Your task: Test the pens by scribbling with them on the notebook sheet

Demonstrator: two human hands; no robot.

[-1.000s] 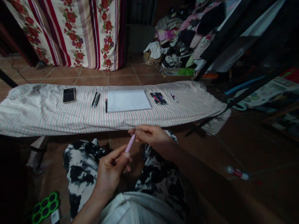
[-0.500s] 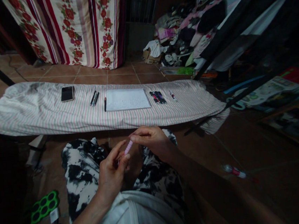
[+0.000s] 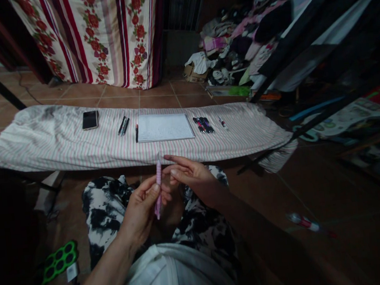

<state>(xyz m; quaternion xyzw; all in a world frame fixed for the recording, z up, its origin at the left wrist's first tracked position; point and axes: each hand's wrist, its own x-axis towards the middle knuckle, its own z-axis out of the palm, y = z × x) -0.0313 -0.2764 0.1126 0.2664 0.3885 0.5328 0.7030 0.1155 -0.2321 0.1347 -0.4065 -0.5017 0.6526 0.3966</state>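
Observation:
My left hand point(image 3: 140, 208) pinches a pink pen point(image 3: 158, 176) between thumb and fingers above my lap. The pen stands nearly upright in the view, with its pale tip pointing toward the bench. Just right of it is my right hand point(image 3: 195, 177), its index finger stretched out near the tip and its other fingers partly bent. I see nothing held in that hand. Beyond both hands, an open spiral notebook point(image 3: 165, 127) lies on a striped cloth point(image 3: 117, 156). A dark pen point(image 3: 137, 133) lies along the notebook's left edge.
Left of the notebook are a phone point(image 3: 90, 120) and a few pens point(image 3: 123, 126). To its right lie several dark pens point(image 3: 203, 125) and a white pen point(image 3: 223, 122). A green holder point(image 3: 59, 262) and a bottle point(image 3: 303, 222) rest on the floor.
The pink pen has turned from slanted to nearly upright, and more of its length shows. My right hand has let go of its upper end and its index finger has stretched out.

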